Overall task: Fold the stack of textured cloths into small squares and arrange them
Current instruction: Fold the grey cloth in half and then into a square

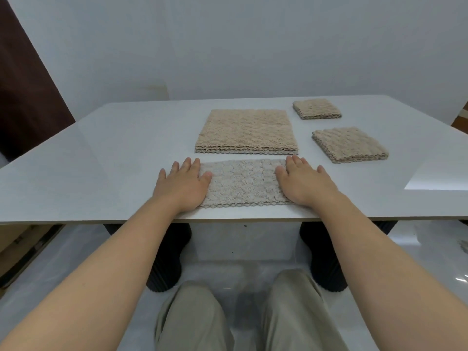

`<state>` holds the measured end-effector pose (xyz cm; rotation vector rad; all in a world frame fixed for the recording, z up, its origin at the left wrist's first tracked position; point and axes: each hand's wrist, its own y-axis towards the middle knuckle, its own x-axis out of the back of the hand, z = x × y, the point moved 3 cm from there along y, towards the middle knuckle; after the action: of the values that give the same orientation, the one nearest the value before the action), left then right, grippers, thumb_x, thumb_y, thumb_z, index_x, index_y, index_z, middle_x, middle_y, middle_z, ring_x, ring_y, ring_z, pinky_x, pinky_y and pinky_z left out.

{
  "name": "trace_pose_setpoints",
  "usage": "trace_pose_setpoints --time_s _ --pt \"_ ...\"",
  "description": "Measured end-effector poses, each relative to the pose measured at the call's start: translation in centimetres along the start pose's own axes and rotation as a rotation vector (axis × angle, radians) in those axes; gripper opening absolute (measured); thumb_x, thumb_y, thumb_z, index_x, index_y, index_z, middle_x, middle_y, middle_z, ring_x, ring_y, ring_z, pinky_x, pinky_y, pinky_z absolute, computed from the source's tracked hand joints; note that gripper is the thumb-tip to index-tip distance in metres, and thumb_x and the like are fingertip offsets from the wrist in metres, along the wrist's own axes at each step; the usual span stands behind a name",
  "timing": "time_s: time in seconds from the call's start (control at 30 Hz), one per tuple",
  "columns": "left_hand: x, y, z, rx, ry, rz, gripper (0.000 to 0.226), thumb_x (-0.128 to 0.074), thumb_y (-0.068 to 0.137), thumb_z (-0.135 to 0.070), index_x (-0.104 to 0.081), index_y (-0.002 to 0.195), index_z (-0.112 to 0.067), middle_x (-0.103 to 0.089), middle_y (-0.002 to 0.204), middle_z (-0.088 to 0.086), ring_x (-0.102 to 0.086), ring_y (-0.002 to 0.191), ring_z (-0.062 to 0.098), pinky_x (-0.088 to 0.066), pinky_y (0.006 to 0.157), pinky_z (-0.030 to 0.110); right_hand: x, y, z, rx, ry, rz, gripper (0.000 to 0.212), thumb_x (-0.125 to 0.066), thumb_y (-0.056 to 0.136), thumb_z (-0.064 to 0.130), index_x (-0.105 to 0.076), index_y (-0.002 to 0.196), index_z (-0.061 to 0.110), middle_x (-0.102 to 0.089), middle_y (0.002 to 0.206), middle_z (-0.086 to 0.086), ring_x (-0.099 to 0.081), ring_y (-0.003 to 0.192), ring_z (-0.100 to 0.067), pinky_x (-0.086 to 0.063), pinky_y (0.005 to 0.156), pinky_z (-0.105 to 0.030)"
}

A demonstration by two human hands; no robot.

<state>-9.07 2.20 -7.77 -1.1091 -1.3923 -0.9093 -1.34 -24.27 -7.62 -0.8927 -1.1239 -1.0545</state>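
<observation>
A beige textured cloth (241, 182), folded into a long strip, lies near the table's front edge. My left hand (183, 184) presses flat on its left end, fingers spread. My right hand (302, 183) lies flat on its right end the same way. Just behind the strip sits a stack of unfolded beige cloths (247, 131). Two small folded squares rest to the right: a nearer one (349, 144) and a farther one (316, 108).
The white table (114, 160) has a front edge just below the strip and a right edge past the folded squares. A dark door stands at the far left, and black table legs and my knees show under the table.
</observation>
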Motion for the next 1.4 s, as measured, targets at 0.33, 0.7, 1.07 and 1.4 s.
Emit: trace_pose_setpoints --time_s 0.33,0.7,1.07,1.4 --pt "2.6 -1.0 -5.8 -0.267 0.042 -0.031 0.08 -0.015 0.102 -0.064 0.001 0.162 -0.014 0.01 0.17 0.006 0.009 0.157 0.025 0.004 0.126 0.048 3.1 -0.8 0.5 -0.199 -0.039 -0.312 0.048 -0.03 0.105 0.041 -0.059 0.125 0.008 -0.058 0.128 -0.017 -0.052 0.121 -0.037 -0.042 0.092 -0.043" --pt "-0.8 -1.0 -9.3 -0.326 0.03 -0.012 0.11 -0.003 0.081 -0.09 0.001 0.163 -0.015 0.007 0.171 0.004 0.007 0.157 0.02 0.0 0.127 0.048 3.7 -0.6 1.7 -0.39 -0.057 0.014 0.044 -0.04 0.101 0.048 -0.058 0.133 0.023 -0.059 0.136 -0.005 -0.053 0.127 -0.029 -0.04 0.097 -0.04" --pt "-0.8 -1.0 -9.6 -0.355 -0.01 0.056 0.123 -0.007 0.067 -0.1 0.017 0.16 -0.022 0.023 0.167 -0.003 0.015 0.156 0.025 0.006 0.125 0.055 6.3 -0.3 2.2 -0.279 0.306 -0.154 0.028 -0.054 0.101 0.041 -0.054 0.107 0.013 -0.061 0.101 -0.008 -0.054 0.086 -0.029 -0.037 0.068 -0.034" --pt "-1.4 -1.5 -12.6 -0.358 0.004 0.125 0.136 -0.014 0.056 -0.106 0.017 0.16 -0.024 0.017 0.169 -0.005 0.021 0.154 0.029 0.008 0.121 0.062 9.5 -2.7 3.2 -0.032 0.271 -0.378 0.044 -0.058 0.101 0.032 -0.038 0.129 0.006 -0.064 0.114 -0.016 -0.063 0.102 -0.037 -0.041 0.069 -0.041"
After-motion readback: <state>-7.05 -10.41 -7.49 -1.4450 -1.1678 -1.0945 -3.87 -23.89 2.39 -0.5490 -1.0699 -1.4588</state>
